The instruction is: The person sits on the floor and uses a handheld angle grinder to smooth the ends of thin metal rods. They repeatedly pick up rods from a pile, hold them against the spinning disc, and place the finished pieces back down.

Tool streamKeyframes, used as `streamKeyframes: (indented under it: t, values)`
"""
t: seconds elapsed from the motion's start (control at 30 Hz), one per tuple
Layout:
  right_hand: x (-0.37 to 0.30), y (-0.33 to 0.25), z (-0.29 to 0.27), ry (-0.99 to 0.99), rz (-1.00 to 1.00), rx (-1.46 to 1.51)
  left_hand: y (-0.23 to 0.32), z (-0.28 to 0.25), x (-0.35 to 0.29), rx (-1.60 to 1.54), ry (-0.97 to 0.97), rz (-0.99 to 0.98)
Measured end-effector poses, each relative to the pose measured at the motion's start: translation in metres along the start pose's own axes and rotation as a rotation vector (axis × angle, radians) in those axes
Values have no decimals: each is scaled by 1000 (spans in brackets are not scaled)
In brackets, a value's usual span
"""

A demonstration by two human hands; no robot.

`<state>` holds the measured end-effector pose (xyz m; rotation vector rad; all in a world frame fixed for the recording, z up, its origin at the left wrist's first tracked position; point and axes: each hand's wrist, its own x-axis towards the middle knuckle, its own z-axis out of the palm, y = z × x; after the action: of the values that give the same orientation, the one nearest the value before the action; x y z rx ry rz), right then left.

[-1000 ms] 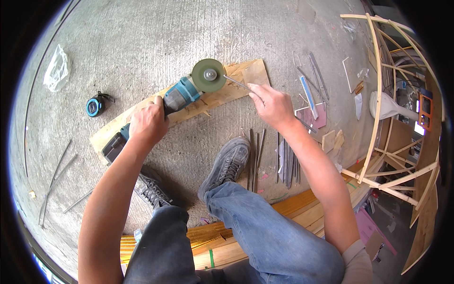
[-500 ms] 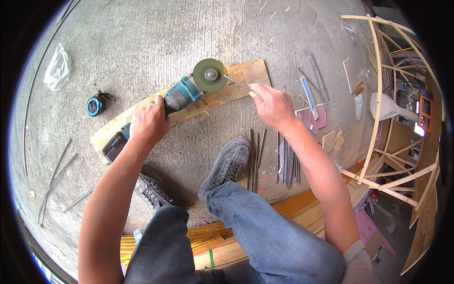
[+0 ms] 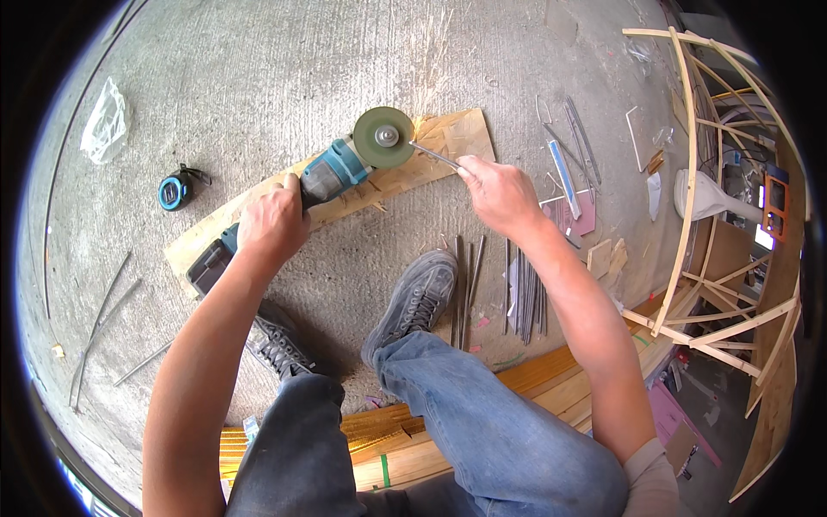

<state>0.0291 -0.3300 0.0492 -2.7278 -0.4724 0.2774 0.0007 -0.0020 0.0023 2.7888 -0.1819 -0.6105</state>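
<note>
Left hand [image 3: 272,222] grips grinder [image 3: 327,177], right hand [image 3: 501,193] grips rod [image 3: 438,157]; board [image 3: 469,135] beneath, tape measure [image 3: 173,193] leftward.

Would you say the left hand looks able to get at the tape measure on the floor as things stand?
Probably not now, since the left hand is wrapped around the angle grinder. Were it free, the tape measure looks near enough, with only the flat wooden board and floor between.

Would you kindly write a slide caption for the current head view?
Left hand gripping an angle grinder, right hand holding a thin metal rod to its disc, sparks flying.
</note>
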Motion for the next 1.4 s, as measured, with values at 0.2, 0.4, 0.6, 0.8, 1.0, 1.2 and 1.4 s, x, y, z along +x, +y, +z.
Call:
streamKeyframes:
  t: [0.2,0.4,0.6,0.8,1.0,1.2,1.4]
  values:
    - [2,-5,-5,-103,71,9,-2,3,0,8,13,10]
    - [2,-6,-7,-194,129,121,-1,1,0,-4,12,6]
    - [1,-10,-8,-217,227,252,-3,2,0,0,24,16]
    - [-1,-11,-9,-199,245,326,-1,2,0,9,-5,-6]
    - [-7,-16,-3,-4,177,105,-1,1,0,13,-6,-1]
    - [-7,-14,-1,187,30,26,-2,4,1,23,7,4]
    - [-5,-10,0,240,12,23,-3,4,0,25,11,13]
